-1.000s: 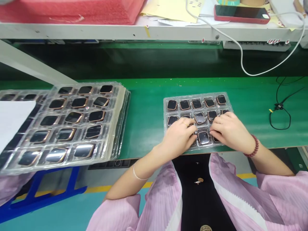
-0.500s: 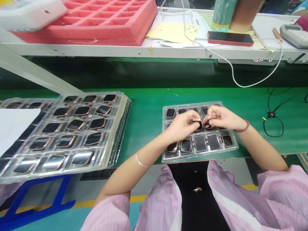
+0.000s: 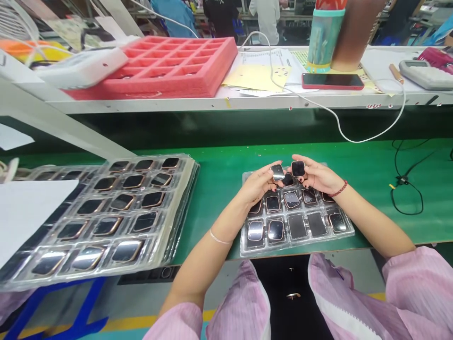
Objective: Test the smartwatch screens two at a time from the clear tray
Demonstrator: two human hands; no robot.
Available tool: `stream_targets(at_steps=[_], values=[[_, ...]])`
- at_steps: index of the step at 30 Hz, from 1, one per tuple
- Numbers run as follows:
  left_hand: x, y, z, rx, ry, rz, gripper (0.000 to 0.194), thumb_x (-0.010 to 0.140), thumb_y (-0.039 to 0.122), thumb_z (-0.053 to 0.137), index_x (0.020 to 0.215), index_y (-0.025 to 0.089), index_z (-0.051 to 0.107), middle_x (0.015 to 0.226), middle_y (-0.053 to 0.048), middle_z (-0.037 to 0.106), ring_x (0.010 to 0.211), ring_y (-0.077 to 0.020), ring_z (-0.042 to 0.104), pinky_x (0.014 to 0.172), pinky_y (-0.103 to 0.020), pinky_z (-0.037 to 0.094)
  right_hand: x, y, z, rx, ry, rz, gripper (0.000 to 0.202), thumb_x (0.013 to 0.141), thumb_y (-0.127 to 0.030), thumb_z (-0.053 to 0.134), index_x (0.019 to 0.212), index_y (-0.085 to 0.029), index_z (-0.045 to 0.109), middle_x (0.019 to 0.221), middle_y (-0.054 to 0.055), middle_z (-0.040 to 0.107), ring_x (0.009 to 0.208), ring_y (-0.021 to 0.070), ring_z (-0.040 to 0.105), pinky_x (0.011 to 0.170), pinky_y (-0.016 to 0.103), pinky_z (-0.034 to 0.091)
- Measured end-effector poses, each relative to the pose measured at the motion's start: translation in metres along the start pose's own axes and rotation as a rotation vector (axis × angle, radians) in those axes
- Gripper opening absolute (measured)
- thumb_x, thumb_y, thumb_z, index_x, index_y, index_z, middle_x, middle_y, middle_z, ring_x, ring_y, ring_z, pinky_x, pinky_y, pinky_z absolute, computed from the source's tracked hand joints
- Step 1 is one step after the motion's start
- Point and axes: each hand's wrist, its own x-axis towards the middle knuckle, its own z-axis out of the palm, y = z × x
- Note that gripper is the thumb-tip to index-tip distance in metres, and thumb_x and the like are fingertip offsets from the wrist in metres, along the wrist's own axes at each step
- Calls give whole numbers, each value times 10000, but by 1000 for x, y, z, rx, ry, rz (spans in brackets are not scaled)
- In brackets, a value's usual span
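Between the fingers of my left hand (image 3: 260, 182) is a square watch case with a shiny dark face (image 3: 277, 172), tilted so it catches the light. My right hand (image 3: 318, 174) grips a similar gold-rimmed watch case (image 3: 297, 168), its black face towards me. Both are raised over the far part of a clear plastic tray (image 3: 265, 249). Several more watch cases, such as this watch case (image 3: 275, 230), sit in its pockets. Two front pockets (image 3: 297, 226) hold no case. My hands cover part of the back row.
On the left stands a stack of clear trays (image 3: 170, 226) full of watch cases, with a white sheet (image 3: 31, 208) beside it. A shelf (image 3: 177, 105) above carries a red foam tray (image 3: 212, 71), papers and a phone (image 3: 332, 81). A white cable (image 3: 339, 125) hangs down; a black cable (image 3: 406, 212) lies right.
Both hands have lifted up and away from the tray pockets, each now holding a watch case in plain sight. The head view has tilted upward, showing more of the shelf and people behind it.
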Motion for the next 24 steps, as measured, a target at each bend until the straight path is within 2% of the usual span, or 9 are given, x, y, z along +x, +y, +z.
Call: stream_targets(at_steps=[5,10,15,19,24], values=[[-1,0,-2,32,-18,19,692,784,520,802,1345,155,625,1001,-106,748,714,-147,689,580,-234,498,0,1,-3,48,-78,53,538,867,-264,753,1377,-285,583,1201,46,717,740,103,664,534,176,590],[-3,1,0,66,-34,16,686,775,509,815,1338,170,619,970,-90,748,657,-132,675,546,-223,472,-1,0,-2,-44,-66,16,521,868,-285,749,1364,-279,586,1189,40,716,660,76,600,520,161,560],[-3,1,2,91,-10,32,720,735,529,843,1317,178,605,904,-66,744,635,-136,673,541,-222,484,-1,-2,1,-61,-25,5,484,790,-317,852,1235,-238,680,1099,36,728,543,49,502,483,164,535],[-3,-1,3,119,-6,33,656,781,536,800,1284,160,608,1022,-103,736,735,-158,714,591,-228,535,-1,-1,3,-71,11,-15,488,764,-321,886,1201,-215,698,1084,41,724,551,49,522,491,169,539],[-4,-3,6,165,-2,59,543,850,435,728,1309,176,599,1112,-109,710,851,-188,729,639,-243,559,-1,0,4,-117,18,-38,499,783,-335,874,1224,-213,675,1097,52,724,593,69,591,541,197,590]])
